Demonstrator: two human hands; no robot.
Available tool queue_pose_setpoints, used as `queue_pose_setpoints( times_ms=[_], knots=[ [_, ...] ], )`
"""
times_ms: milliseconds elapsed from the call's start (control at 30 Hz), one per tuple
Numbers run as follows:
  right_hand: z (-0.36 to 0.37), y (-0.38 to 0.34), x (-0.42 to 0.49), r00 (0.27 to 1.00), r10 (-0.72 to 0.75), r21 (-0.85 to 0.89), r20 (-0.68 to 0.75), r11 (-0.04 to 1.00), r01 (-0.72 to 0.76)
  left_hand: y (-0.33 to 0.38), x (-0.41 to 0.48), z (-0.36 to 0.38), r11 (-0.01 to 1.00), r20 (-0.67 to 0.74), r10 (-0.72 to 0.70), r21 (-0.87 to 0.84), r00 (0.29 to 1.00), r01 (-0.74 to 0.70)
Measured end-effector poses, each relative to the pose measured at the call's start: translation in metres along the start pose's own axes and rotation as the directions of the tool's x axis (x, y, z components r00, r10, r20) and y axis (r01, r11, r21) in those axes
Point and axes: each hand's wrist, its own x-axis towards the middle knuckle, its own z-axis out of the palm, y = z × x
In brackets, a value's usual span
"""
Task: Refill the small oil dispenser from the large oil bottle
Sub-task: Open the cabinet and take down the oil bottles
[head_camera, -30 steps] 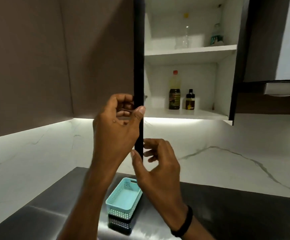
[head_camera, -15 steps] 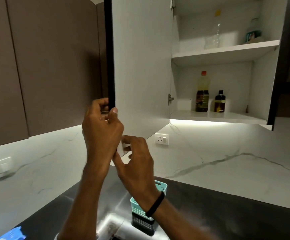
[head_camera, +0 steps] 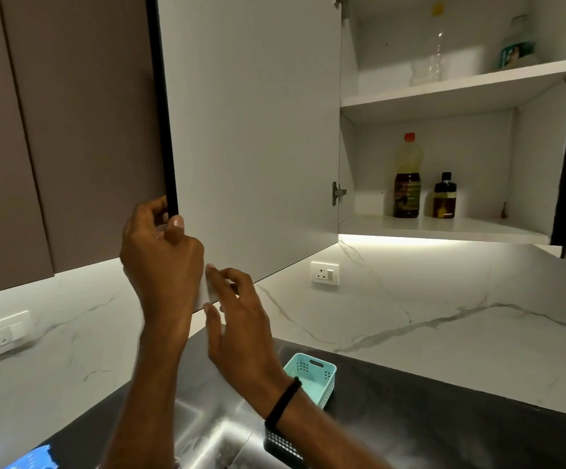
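The left hand grips the free edge of the open cabinet door – fingers curled round its dark rim, thumb pressed on the pale inner face. The right hand is just below it at the door's bottom corner, fingers loosely bent with the tips at the lower edge; whether it pinches the door I cannot tell. Inside the cabinet, on the lower shelf, the large oil bottle stands upright with its red cap on, and the small oil dispenser stands just beside it on the right – neither is touched. On the dark counter sits a teal basket
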Motion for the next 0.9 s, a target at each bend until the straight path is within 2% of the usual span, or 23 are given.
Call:
queue_pose_setpoints(
  times_ms=[167, 267, 367, 467, 533, 600, 767, 900],
  knots=[
    [-0.003, 0.015, 0.004, 0.999, -0.032, 0.024, -0.004, 0.999, 0.032, -0.003, -0.004, 0.011, 0.999, -0.092, 0.035, 0.045, 0.995, -0.031],
    [-0.009, 0.021, 0.007, 0.999, -0.034, 0.095, 0.000, 0.995, 0.034, -0.002, -0.012, 0.020, 0.988, -0.143, 0.096, 0.136, 0.985, -0.077],
    [-0.021, 0.032, 0.011, 0.999, -0.032, 0.123, -0.031, 0.992, 0.036, 0.008, -0.028, 0.037, 0.951, -0.259, 0.269, 0.226, 0.928, -0.212],
    [-0.047, 0.054, 0.017, 0.995, -0.014, 0.120, -0.103, 0.992, 0.026, 0.015, -0.044, 0.063, 0.890, -0.305, 0.454, 0.190, 0.837, -0.414],
    [-0.071, 0.073, 0.021, 0.991, 0.009, 0.109, -0.134, 0.994, 0.005, 0.018, -0.055, 0.084, 0.871, -0.225, 0.491, 0.105, 0.841, -0.480],
    [-0.101, 0.095, 0.026, 0.987, 0.042, 0.108, -0.157, 0.994, -0.025, 0.023, -0.067, 0.109, 0.889, -0.114, 0.453, -0.017, 0.884, -0.458],
    [-0.187, 0.158, 0.041, 0.957, 0.167, 0.074, -0.236, 0.985, -0.154, 0.039, -0.098, 0.182, 0.953, 0.183, 0.274, -0.184, 0.944, -0.241],
    [-0.261, 0.206, 0.055, 0.924, 0.260, 0.029, -0.281, 0.964, -0.263, 0.049, -0.116, 0.248, 0.978, 0.409, 0.112, -0.207, 0.906, -0.027]
  ],
)
